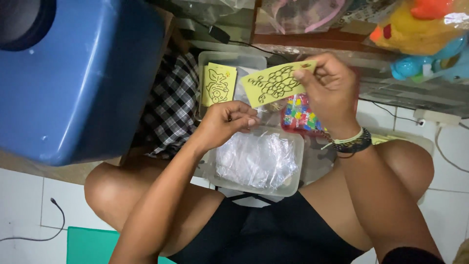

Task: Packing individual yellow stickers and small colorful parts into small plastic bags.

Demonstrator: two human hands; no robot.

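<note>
**A:** So what's lying around here, package-wise?

**B:** Clear plastic tub (293,183) between the knees, full of crinkly see-through bags (256,159). Just behind it there's a small packet of bright mixed-colour bits (299,115), red at the edges. Further back, another pale tub (229,58) with a yellow card (218,84) propped in it, a black-line fish drawing on its face. Big glossy blue plastic box (78,78) fills the upper left, with black-and-white checked cloth (171,105) beside it. Plush toys (422,34) in shiny wrap at the top right.

**A:** And the hands?

**B:** Right hand (330,90) has a pinch grip, thumb and fingertips clamped on the right end of a thin yellow card with black outline art (273,83), held up flat over the tubs. Braided bands on that wrist. Left hand (227,122) is curled up tight just below the card's left corner, fingertips pressed together; can't tell if it's pinching something tiny or if it touches the card.
</note>
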